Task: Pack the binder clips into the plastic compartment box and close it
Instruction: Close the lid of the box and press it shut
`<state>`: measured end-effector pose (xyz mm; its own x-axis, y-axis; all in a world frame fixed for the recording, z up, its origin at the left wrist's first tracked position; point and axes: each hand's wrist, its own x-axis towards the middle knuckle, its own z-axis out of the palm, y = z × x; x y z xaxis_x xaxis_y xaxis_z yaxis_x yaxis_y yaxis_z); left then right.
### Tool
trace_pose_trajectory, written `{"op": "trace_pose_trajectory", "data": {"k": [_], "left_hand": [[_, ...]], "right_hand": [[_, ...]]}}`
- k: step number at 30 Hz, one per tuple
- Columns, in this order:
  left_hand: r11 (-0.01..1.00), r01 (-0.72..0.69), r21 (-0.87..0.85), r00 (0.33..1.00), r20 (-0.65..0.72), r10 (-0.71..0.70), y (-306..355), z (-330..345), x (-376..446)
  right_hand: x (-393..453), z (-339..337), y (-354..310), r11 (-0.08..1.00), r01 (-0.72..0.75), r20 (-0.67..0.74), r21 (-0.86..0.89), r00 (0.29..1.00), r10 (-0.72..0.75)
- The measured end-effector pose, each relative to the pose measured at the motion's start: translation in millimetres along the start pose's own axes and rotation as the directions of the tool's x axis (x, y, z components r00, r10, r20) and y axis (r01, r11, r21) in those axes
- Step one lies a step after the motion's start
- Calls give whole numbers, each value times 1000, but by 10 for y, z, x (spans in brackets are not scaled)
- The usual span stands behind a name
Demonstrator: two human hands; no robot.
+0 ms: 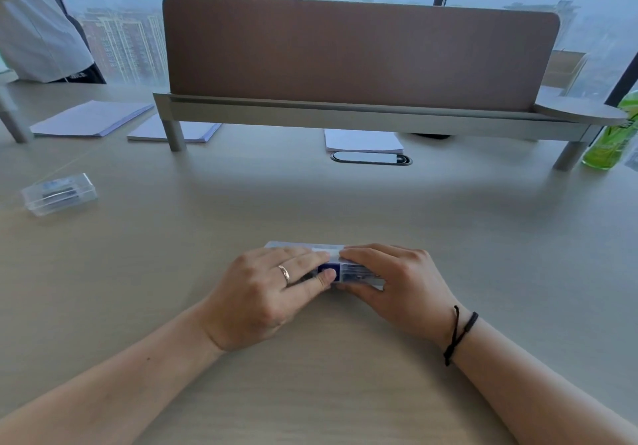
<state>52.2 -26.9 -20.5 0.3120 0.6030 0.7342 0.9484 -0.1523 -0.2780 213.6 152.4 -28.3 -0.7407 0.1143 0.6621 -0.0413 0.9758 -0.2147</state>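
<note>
We find the plastic box [359, 272] on the desk [310, 393] straight ahead of us, long axis running left to right, held between both hands. Our left hand [266, 292] lies flat-fingered over its left half, thumb against the near edge; our right hand [393, 282] curls round its right end. Both sit equally near. The box is clear, hard and glossy, with something dark blue showing inside, likely clips. The lid looks down; we judge a press remains. Another clear case [58, 194] sits far left.
</note>
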Motion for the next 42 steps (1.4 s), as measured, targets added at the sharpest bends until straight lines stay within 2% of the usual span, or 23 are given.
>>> {"op": "trace_pose_trajectory", "data": {"k": [3, 6, 9, 14, 17, 20, 25, 31, 34, 39, 42], "left_hand": [[998, 47, -31, 997, -56, -49, 25, -1, 17], [995, 86, -46, 995, -48, -88, 24, -27, 46], [963, 242, -115, 970, 0, -244, -37, -38, 32], [846, 428, -320, 904, 171, -393, -158, -84, -54], [687, 601, -409, 799, 344, -494, -255, -116, -128], [614, 684, -393, 723, 471, -504, -352, -117, -190], [569, 732, -374, 664, 577, -476, -376, -136, -176], [524, 771, -363, 622, 608, -494, -413, -101, -210], [540, 769, -341, 620, 602, -503, -432, -84, -222], [520, 779, -352, 612, 609, -505, -438, -57, -235], [446, 793, -415, 606, 613, -508, -445, -29, -248]], "right_hand": [[-6, -5, 5, 1000, 10, -8, 19, 1000, -9], [-5, -9, -9, 1000, 22, -9, 16, 1000, -21], [1, -27, -23, 1000, 24, -1, 14, 1000, -24], [-6, -58, -12, 999, 18, 12, 30, 1000, -18], [-30, -53, 2, 999, 5, 37, 36, 999, -6], [-37, -52, -19, 1000, 1, 66, 27, 998, -3], [-30, -61, -72, 1000, -5, 152, -16, 988, 8], [-32, -75, -40, 998, -46, 303, -37, 951, 56], [-40, -56, -16, 998, -61, 341, -28, 938, 67], [-35, -35, -13, 998, -58, 350, -30, 934, 65], [-27, -27, -22, 997, -76, 312, -29, 947, 81]]}}
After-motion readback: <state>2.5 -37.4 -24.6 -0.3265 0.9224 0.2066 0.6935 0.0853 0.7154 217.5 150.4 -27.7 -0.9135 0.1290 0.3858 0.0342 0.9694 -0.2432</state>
